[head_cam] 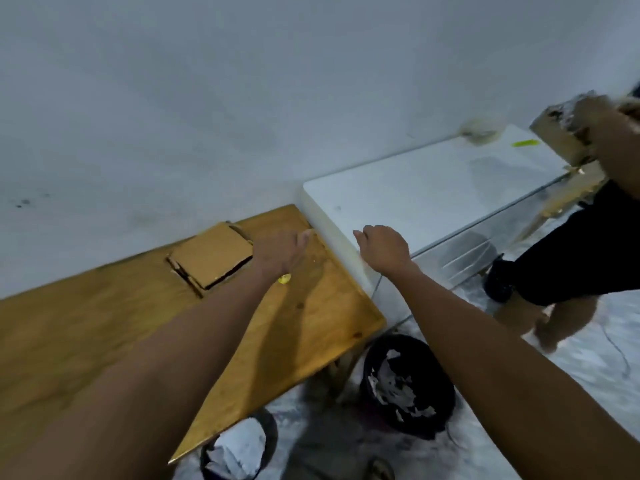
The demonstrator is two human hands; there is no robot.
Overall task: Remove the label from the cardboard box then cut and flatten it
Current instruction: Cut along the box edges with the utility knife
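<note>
A stack of flattened cardboard (211, 256) lies on the wooden table (104, 323) near the wall. My left hand (282, 252) reaches out over the table just right of that stack, fingers loosely apart, holding nothing. A small yellow object (284, 279) peeks out under my left wrist. My right hand (382, 249) hovers over the edge of the white table (433, 188), fingers curled loosely, nothing in it. At the far right another person's hand (609, 129) holds a torn cardboard box (557, 133) above the white table.
Two dark bins with torn paper stand on the floor: one (408, 382) beside the wooden table's corner, one (239, 448) at its near edge. A tape roll (479, 131) and a green item (525, 143) lie at the white table's far end. The other person's legs (568, 271) stand right.
</note>
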